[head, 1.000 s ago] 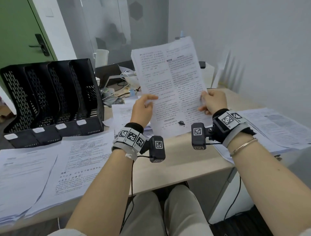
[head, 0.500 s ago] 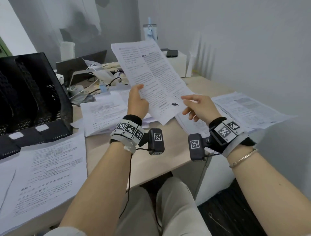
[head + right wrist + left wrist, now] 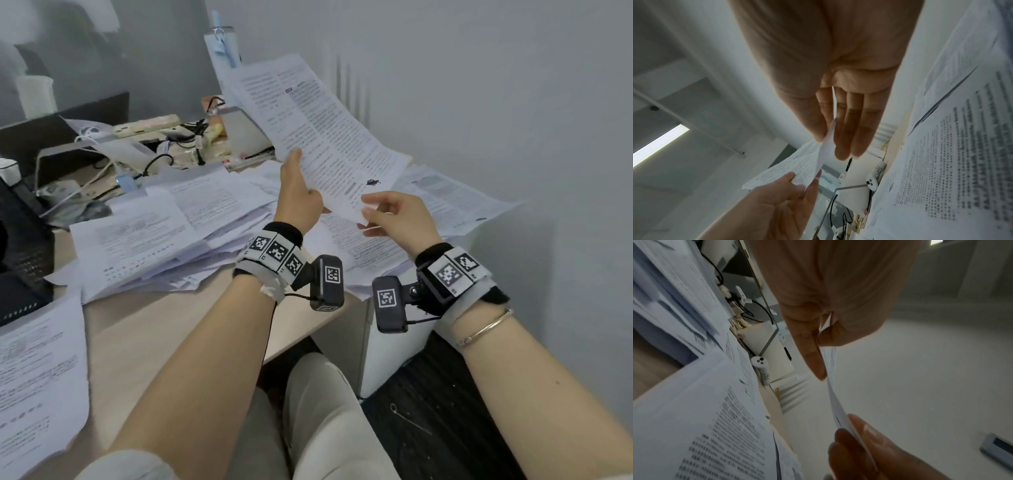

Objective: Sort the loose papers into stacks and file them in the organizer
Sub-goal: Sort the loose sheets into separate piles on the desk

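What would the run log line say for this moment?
phase: sorting | left hand: pinches held sheet | right hand: pinches its lower corner | sheet raised over loose papers | organizer: unfilled

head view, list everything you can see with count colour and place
held sheet: one, white with black print, raised above the desk between both hands
loose papers: many, white printed, heaped across the desk centre and right
near sheets: a few, white printed, desk's near left edge
organizer: one, black mesh, far left, mostly cut off
desk: one, light wood, under it all
cables and small devices: count unclear, mixed, back of desk
bottle: one, pale blue, back by the wall
wrist cameras: two, black, one on each wrist
bracelet: one, gold-toned, right wrist
left hand: grips the held sheet's left edge
right hand: fingers pinch its near corner
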A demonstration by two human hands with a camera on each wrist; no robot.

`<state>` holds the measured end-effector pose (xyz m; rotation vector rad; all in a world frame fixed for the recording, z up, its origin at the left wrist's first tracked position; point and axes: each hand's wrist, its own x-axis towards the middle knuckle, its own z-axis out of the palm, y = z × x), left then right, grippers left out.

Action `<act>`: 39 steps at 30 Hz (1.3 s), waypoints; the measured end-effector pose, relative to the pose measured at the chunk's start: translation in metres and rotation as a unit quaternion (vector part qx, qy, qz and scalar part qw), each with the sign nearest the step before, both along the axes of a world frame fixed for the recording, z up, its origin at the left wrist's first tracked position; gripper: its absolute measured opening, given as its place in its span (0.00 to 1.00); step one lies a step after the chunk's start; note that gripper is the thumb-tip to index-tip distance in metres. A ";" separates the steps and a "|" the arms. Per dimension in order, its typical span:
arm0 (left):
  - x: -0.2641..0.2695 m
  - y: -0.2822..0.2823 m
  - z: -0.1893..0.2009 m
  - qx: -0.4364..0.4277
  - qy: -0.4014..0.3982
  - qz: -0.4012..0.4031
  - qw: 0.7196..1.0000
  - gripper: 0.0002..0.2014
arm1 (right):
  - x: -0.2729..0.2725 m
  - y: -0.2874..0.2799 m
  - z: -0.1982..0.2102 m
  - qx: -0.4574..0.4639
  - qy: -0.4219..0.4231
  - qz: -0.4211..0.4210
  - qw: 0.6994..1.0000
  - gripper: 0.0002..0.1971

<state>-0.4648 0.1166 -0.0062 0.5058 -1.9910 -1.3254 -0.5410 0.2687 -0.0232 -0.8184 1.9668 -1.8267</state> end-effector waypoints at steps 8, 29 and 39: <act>-0.020 0.024 -0.017 -0.040 -0.031 -0.074 0.996 0.32 | -0.032 0.029 -0.004 -0.069 -0.024 -0.132 0.989 0.12; -0.021 0.061 -0.063 -0.299 -0.531 -0.204 0.766 0.48 | -0.091 0.089 -0.041 0.014 0.000 -0.276 0.961 0.14; -0.021 0.053 -0.056 -0.297 -0.523 -0.199 0.774 0.46 | -0.111 0.087 -0.053 0.099 -0.004 -0.297 0.950 0.16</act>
